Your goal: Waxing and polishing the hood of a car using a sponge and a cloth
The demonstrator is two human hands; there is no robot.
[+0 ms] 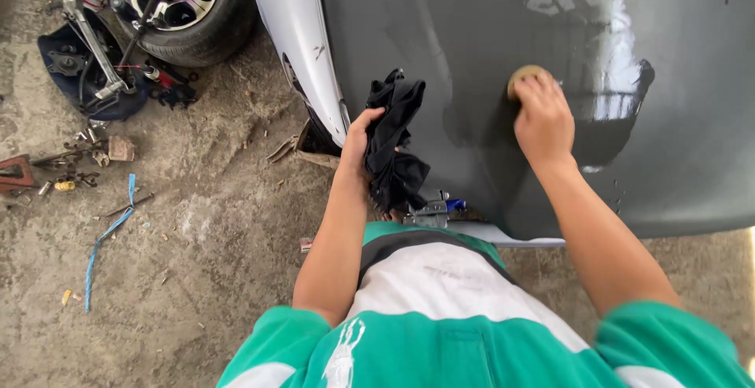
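Outdoors, dirt ground (220, 278), wet grey car panel (472, 34); right hand (543, 121) fingers clenched on sanding pad (523, 76), left hand (358, 144) grasping black cloth (397, 144).

Matt grey car panel (472, 26) with wet glossy patch, crumpled black cloth (395, 140), rough dusty concrete floor (204, 262)

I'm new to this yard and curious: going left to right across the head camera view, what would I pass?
Blue strap on the dirt → black-tyred wheel → left hand gripping black cloth → right hand pressing tan sanding pad on wet grey car panel.
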